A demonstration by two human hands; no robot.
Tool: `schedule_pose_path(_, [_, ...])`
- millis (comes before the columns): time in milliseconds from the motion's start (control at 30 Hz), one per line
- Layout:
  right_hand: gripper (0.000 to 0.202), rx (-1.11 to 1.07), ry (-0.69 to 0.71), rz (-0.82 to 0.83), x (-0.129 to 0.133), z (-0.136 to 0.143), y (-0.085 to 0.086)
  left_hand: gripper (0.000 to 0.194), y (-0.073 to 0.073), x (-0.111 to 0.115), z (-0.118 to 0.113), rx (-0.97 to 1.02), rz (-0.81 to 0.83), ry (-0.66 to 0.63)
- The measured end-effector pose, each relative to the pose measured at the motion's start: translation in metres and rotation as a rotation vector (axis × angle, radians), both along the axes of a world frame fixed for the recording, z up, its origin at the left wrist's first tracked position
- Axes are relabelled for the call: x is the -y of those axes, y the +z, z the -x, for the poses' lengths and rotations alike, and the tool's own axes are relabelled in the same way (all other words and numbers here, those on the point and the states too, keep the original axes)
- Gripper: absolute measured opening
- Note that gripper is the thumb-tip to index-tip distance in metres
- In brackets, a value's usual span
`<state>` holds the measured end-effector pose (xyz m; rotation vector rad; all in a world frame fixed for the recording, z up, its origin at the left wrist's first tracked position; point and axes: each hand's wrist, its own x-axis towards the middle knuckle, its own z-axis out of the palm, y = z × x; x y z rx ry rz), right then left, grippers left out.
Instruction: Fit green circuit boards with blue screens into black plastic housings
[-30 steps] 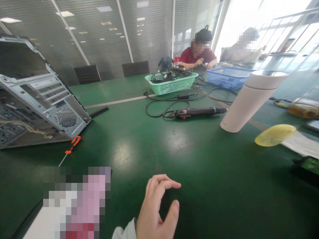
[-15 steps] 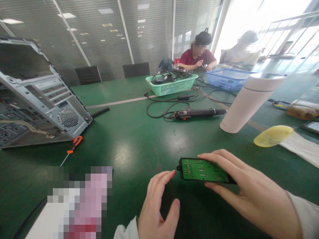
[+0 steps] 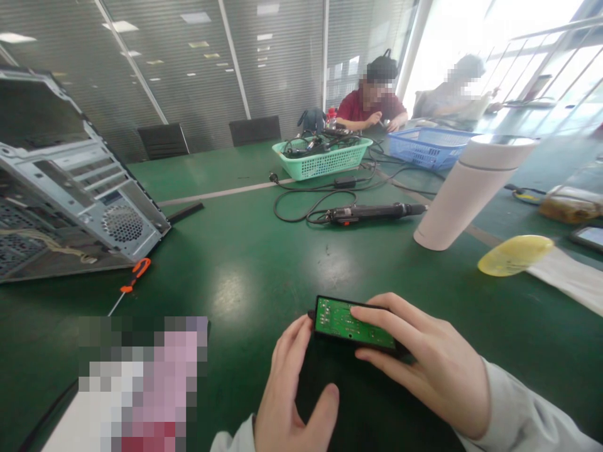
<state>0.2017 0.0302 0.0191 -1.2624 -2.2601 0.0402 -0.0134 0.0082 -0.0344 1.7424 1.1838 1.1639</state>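
The right hand [image 3: 433, 358] grasps a black rectangular box with a green circuit board [image 3: 334, 319], fingers [image 3: 389, 323] partly covering it. The left hand [image 3: 283, 392], loosely curled, has its fingertips [image 3: 303, 325] at the box's left end. Beyond, on the green tabletop [image 3: 245, 245], a black cylindrical power tool [image 3: 374, 215] lies beside a pale pink tumbler [image 3: 464, 204].

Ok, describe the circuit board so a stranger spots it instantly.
Start with the green table. On its near side, the person's right hand grips a black case. The circuit board lies inside, its brighter, speckled green setting it apart from case and table.
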Motion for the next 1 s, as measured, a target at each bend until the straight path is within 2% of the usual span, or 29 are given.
schedule_pose_path(167, [0.029,0.046,0.005,-0.079,-0.001,-0.001,-0.002,0.065,0.004,0.0,0.001,0.007,-0.012,-0.012])
schedule_pose_path(267, [0.027,-0.045,0.012,0.0,0.0,0.0,-0.002,0.065,0.007,0.001,0.001,0.017,0.017,-0.033])
schedule_pose_path(367, [0.022,-0.277,0.01,0.231,0.002,0.003,0.0,0.066,0.009,0.001,0.001,0.038,0.063,-0.054])
schedule_pose_path(467, [0.021,-0.496,-0.059,0.464,0.004,0.008,0.005,0.063,0.012,0.0,0.002,0.072,0.072,-0.073])
schedule_pose_path(667, [0.043,-1.017,-0.034,0.997,0.005,0.014,0.009,0.062,0.017,-0.004,0.005,0.086,0.042,-0.137])
schedule_pose_path(733, [0.046,-1.216,-0.016,1.238,0.004,0.013,0.006,0.063,0.018,-0.005,0.005,0.095,0.032,-0.146])
schedule_pose_path(800, [0.05,-1.321,0.0,1.532,0.001,0.013,0.002,0.066,0.019,-0.006,0.005,0.1,0.035,-0.148])
schedule_pose_path(867, [0.07,-1.334,0.032,1.763,-0.002,0.013,-0.001,0.068,0.02,-0.006,0.004,0.097,0.035,-0.142])
schedule_pose_path(933, [0.086,-1.351,0.107,1.849,-0.004,0.014,-0.004,0.07,0.021,-0.007,0.002,0.091,0.027,-0.131])
schedule_pose_path(1000, [0.091,-1.405,0.198,1.866,-0.006,0.016,-0.005,0.071,0.019,-0.007,0.001,0.086,0.017,-0.126])
